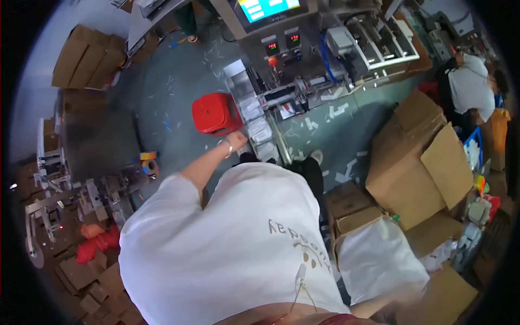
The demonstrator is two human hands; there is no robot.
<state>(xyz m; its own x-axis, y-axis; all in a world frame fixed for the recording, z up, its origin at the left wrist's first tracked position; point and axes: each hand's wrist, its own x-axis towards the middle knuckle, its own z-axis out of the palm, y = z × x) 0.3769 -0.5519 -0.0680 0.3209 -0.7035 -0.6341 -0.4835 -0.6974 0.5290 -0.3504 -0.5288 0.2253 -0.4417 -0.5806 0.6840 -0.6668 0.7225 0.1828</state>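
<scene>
My left hand (236,140), with a bracelet at its wrist, is at the near left side of a long metal chute (281,147). Its fingers look curled in at the chute's edge; what they hold, if anything, is too small to make out. Flat white packets (260,130) lie in a row along the chute, just right of that hand. Out to the lower right reaches my right arm, its hand (407,304) smeared by motion beside an open cardboard box (352,221) lined with a white plastic bag (379,259). The right fingers cannot be made out.
A red plastic stool (212,114) stands left of the chute. Ahead is a machine with a lit screen (269,10). White scraps (338,111) litter the floor. A large carton (406,162) stands at right, with another person (471,86) beyond. More machinery (89,189) is at left.
</scene>
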